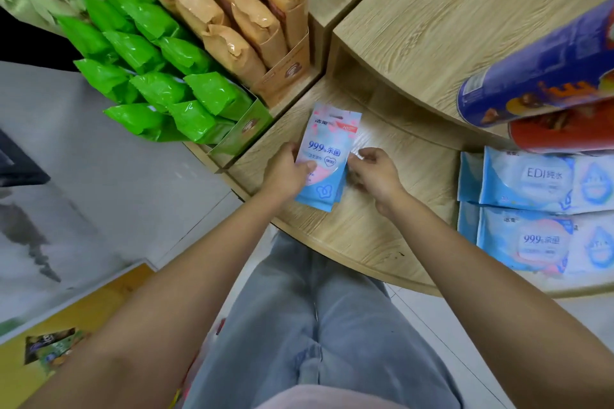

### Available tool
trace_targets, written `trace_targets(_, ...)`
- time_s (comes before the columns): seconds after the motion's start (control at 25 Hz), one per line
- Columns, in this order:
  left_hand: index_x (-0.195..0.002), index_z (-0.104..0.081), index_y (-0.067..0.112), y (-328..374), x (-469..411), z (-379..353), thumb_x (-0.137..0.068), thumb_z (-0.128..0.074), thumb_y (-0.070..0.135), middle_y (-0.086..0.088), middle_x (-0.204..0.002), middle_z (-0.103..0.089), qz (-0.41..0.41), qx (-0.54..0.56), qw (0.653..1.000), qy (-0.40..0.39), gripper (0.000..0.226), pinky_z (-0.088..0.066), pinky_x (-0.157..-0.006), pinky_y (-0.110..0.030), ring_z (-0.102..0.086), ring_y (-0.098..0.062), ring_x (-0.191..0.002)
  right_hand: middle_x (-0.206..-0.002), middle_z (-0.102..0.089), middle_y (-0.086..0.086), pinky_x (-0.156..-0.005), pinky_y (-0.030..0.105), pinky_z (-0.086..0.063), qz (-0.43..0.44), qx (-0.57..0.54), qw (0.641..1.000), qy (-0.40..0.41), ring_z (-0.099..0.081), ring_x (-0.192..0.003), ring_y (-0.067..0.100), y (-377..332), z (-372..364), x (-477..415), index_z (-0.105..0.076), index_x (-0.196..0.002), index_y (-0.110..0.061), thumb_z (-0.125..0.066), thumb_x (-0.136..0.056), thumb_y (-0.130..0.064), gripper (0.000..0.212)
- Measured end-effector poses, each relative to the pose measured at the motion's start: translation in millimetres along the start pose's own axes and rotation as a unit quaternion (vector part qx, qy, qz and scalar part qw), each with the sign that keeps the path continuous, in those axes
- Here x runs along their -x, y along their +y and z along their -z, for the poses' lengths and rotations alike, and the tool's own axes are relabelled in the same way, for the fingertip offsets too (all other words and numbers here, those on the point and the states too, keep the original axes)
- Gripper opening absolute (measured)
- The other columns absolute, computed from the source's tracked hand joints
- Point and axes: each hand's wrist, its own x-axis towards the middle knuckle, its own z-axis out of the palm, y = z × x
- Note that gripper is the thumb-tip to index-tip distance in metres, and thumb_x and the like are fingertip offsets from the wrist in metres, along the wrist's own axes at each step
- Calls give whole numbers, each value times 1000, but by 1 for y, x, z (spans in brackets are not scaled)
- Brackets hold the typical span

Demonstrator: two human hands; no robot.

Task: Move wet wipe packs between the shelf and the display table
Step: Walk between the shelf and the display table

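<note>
A small stack of slim blue-and-pink wet wipe packs (327, 146) is held just above the round wooden display table (365, 236). My left hand (287, 171) grips the stack's left edge, thumb across the front of the top pack. My right hand (372, 171) has its fingers curled at the stack's right edge; whether they pinch the packs is hard to tell. Two larger blue wet wipe packs (531, 209) lie flat at the table's right side.
Green packets in a carton (166, 83) and brown packets in a carton (239, 10) stand at the left. A raised wooden tier (448, 16) fills the table's back. A blue tube (538, 76) and a red tube (564, 129) lie at the right.
</note>
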Motion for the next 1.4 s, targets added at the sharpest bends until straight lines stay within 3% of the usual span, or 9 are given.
trace_targets(0.16, -116, -55, 5, -7, -11, 10, -87, -61, 9, -12, -109, -65, 42, 50, 997, -41, 31, -58, -73, -33, -64, -26, -88, -100, -63, 10, -85, 42, -52, 7, 26, 1000, -3, -65, -96, 29, 3, -15, -3, -52, -116, -11, -62, -86, -22, 34)
trace_targets(0.32, -119, -55, 7, -21, -8, 26, -87, -61, 10, -10, -111, -66, 57, 72, 995, -45, 32, -54, -88, -44, -65, -29, -98, -86, -58, -2, -68, 28, -50, 28, 42, 998, 22, -59, -78, 13, -1, -22, 0, -45, -105, -12, -76, -76, -16, 43)
trace_targets(0.52, -116, -57, 6, -44, 13, 46, -87, -62, 4, -9, -111, -67, 51, 150, 986, -48, 30, -51, -84, -36, -64, -26, -98, -101, -62, 6, -78, 41, -56, -12, 100, 989, 109, -64, -90, 24, -5, -48, -2, -47, -97, -11, -86, -47, -41, 70)
trace_targets(0.72, -112, -54, 5, -51, 34, 59, -88, -59, 1, -11, -109, -65, 48, 213, 975, -51, 25, -50, -85, -38, -63, -25, -94, -96, -68, 3, -75, 42, -59, -59, 86, 991, 80, -67, -88, 25, -2, -52, -20, -61, -95, -15, -80, -22, -46, 81)
trace_targets(0.88, -119, -53, 1, -53, 45, 62, -88, -59, 2, -14, -116, -65, 44, 231, 971, -48, 32, -51, -90, -42, -63, -30, -103, -94, -58, 3, -76, 40, -57, -37, 29, 997, 67, -62, -87, 21, -9, -49, 0, -44, -80, -19, -87, -50, -14, 53)
trace_targets(1.0, -118, -53, 5, -46, 57, 65, -89, -57, 1, -11, -112, -65, 31, 237, 969, -60, 30, -54, -81, -33, -65, -23, -93, -97, -61, 5, -78, 41, -57, -8, 41, 998, 40, -64, -89, 23, 3, -37, 13, -47, -82, -16, -83, -56, -1, 47)
trace_targets(1.12, -116, -51, 8, -34, 68, 63, -90, -56, 1, -5, -102, -66, 13, 228, 971, -74, 27, -55, -66, -21, -66, -11, -77, -95, -65, 9, -70, 39, -59, -21, -45, 999, 3, -66, -80, 24, 18, -8, 34, -57, -95, -8, -77, -62, 12, 44)
trace_targets(1.24, -115, -52, 8, -21, 75, 55, -90, -56, 2, -2, -95, -65, -9, 196, 975, -103, 26, -52, -61, -22, -65, -4, -64, -94, -68, 9, -55, 22, -56, 10, -92, 996, -8, -65, -71, 16, 35, 26, 67, -61, -102, -3, -75, -65, 14, 43)
trace_targets(1.4, -105, -52, 10, 9, 91, 31, -90, -56, 2, -2, -89, -64, -61, 106, 974, -191, 18, -48, -51, -14, -63, 1, -56, -102, -69, 15, -53, 22, -55, 16, -202, 977, 74, -69, -66, 9, 81, 59, 115, -59, -110, 4, -77, -66, 10, 48)
